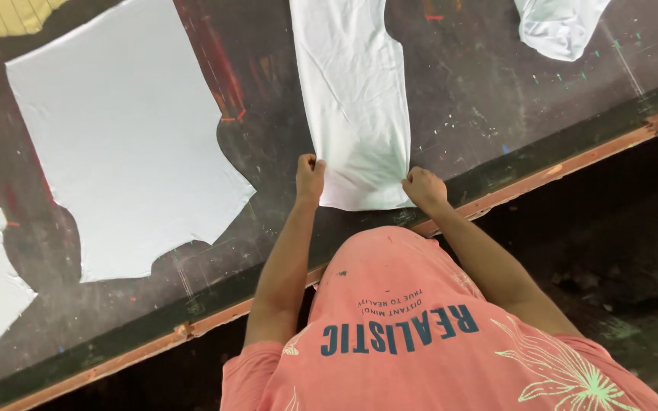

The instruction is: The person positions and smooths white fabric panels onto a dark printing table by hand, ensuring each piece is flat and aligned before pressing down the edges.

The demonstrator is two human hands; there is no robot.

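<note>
At table edge [215, 320], left hand [310, 176], right hand [423, 187] both pinching white cloth strip [356, 99]; uneven pull could wrinkle it

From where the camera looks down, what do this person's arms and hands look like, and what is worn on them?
Both arms are bare from the upper arm down. The left hand and right hand wear no gloves, and no rings, watch or bands show. Short sleeves of a salmon-pink cotton T-shirt end above the elbows. The shirt carries dark blue printed lettering on the chest and pale green line-drawn flowers near the right shoulder.
</note>
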